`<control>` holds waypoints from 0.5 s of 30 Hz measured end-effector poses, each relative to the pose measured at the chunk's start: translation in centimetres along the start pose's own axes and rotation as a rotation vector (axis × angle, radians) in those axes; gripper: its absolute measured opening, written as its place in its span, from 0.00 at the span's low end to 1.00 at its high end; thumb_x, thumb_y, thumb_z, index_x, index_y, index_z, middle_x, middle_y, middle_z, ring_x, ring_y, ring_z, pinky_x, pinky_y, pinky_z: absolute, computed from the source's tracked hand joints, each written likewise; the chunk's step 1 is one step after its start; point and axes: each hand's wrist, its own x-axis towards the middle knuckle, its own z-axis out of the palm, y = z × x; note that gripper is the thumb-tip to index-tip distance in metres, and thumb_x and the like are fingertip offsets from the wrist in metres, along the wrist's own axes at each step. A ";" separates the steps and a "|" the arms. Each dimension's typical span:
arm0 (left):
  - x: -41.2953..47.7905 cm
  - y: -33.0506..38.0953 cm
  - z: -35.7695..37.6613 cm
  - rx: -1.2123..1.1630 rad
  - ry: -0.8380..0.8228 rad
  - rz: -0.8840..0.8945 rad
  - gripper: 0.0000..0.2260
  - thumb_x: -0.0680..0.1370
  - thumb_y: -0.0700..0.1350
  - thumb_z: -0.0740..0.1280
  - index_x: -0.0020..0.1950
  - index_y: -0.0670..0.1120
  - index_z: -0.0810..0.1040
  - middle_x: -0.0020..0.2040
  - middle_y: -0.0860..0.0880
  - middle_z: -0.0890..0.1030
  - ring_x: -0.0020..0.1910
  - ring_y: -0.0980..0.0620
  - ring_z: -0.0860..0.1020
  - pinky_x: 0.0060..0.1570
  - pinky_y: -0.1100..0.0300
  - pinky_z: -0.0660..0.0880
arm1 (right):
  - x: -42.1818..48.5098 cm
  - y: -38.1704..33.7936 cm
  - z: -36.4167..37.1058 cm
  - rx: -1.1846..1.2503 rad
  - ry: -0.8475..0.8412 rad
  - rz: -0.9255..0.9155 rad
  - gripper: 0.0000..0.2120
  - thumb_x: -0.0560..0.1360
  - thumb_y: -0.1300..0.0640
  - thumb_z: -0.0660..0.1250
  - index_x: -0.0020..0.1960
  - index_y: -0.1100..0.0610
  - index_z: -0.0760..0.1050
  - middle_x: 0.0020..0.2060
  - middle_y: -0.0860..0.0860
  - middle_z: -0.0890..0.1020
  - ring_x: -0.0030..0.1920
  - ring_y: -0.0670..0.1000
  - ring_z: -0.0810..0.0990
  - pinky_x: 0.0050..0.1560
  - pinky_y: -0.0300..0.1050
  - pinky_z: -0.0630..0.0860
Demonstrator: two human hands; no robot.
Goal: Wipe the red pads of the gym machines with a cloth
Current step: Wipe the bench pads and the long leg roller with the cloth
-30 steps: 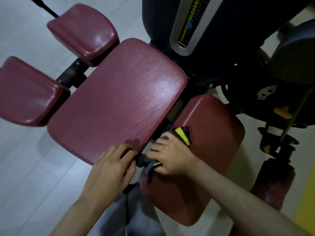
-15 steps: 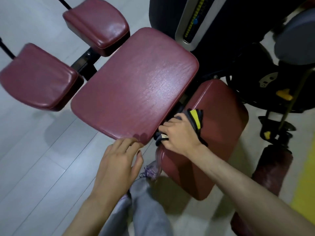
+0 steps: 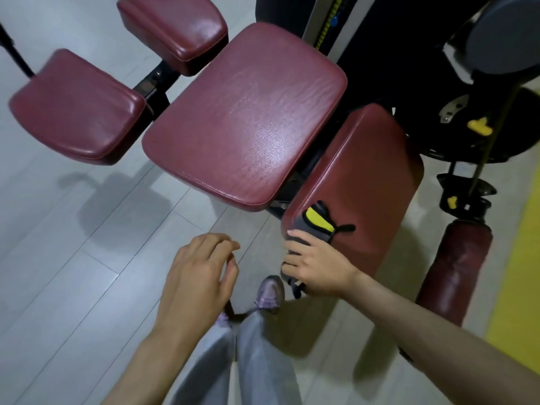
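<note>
A big red seat pad [image 3: 245, 118] fills the middle of the view. Below and right of it sits a lower red pad [image 3: 368, 182]. My right hand [image 3: 315, 266] grips a dark grey cloth with a yellow patch [image 3: 317, 222] and holds it against the near left corner of that lower pad. My left hand [image 3: 198, 276] hangs in the air in front of the big pad, fingers loosely curled, touching nothing. Two smaller red pads [image 3: 79, 103] [image 3: 172, 24] lie at the left and top left.
The black machine body [image 3: 394, 39] with yellow knobs [image 3: 479, 125] stands at the top right. A red roller pad [image 3: 458, 264] hangs at the right. Grey floor boards [image 3: 58, 258] spread to the left, a yellow floor strip [image 3: 523, 273] runs at the right. My legs and shoe [image 3: 268, 293] are below.
My left hand has come off the big pad's front edge and pulled back. My right hand has slid the cloth toward the near corner of the lower pad. The view has drawn back.
</note>
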 end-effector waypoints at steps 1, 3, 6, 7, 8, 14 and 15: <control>-0.3 -0.4 0.1 -0.001 -0.005 0.003 0.08 0.80 0.40 0.67 0.57 0.47 0.82 0.55 0.50 0.81 0.56 0.49 0.78 0.55 0.54 0.73 | -1.1 -0.6 0.6 0.049 0.023 0.017 0.10 0.68 0.54 0.62 0.47 0.54 0.79 0.42 0.49 0.80 0.56 0.58 0.78 0.80 0.57 0.52; -0.9 -0.9 0.4 0.002 -0.014 -0.002 0.08 0.80 0.41 0.67 0.57 0.47 0.82 0.56 0.49 0.81 0.56 0.49 0.78 0.55 0.53 0.74 | -3.1 -2.2 1.1 0.139 0.073 0.119 0.11 0.69 0.52 0.64 0.49 0.53 0.78 0.45 0.49 0.80 0.58 0.56 0.79 0.77 0.57 0.60; -1.3 -1.4 0.6 -0.001 -0.029 -0.027 0.10 0.80 0.45 0.63 0.57 0.47 0.82 0.56 0.50 0.81 0.56 0.49 0.78 0.55 0.52 0.75 | -5.5 -5.9 2.2 0.289 0.180 0.434 0.20 0.68 0.53 0.63 0.59 0.52 0.79 0.56 0.47 0.83 0.63 0.52 0.78 0.69 0.53 0.70; -1.3 -1.4 0.6 -0.009 -0.034 -0.033 0.11 0.79 0.45 0.63 0.57 0.48 0.82 0.56 0.50 0.81 0.56 0.49 0.78 0.55 0.52 0.75 | -6.0 -7.4 2.4 0.417 0.273 0.593 0.24 0.67 0.56 0.63 0.63 0.53 0.78 0.60 0.48 0.82 0.64 0.52 0.78 0.65 0.53 0.74; -1.3 -1.3 0.5 -0.017 -0.035 -0.036 0.11 0.79 0.45 0.62 0.57 0.48 0.82 0.56 0.50 0.81 0.56 0.49 0.78 0.55 0.53 0.74 | -6.1 -9.0 2.3 0.606 0.368 0.790 0.28 0.67 0.59 0.63 0.67 0.54 0.76 0.62 0.49 0.82 0.64 0.52 0.78 0.62 0.51 0.76; -0.8 -0.2 -1.0 0.005 0.007 -0.049 0.09 0.81 0.43 0.63 0.57 0.47 0.82 0.56 0.49 0.81 0.57 0.48 0.76 0.55 0.52 0.73 | 2.4 -14.1 -0.6 1.739 0.789 1.812 0.10 0.82 0.50 0.65 0.62 0.51 0.76 0.59 0.52 0.81 0.59 0.56 0.81 0.57 0.51 0.79; -0.5 0.0 -1.2 0.018 0.015 -0.051 0.09 0.81 0.43 0.63 0.56 0.46 0.82 0.56 0.49 0.81 0.57 0.48 0.76 0.55 0.50 0.73 | 4.0 -13.5 -1.4 1.931 0.872 1.934 0.11 0.81 0.46 0.65 0.58 0.52 0.76 0.58 0.56 0.82 0.55 0.57 0.82 0.52 0.52 0.82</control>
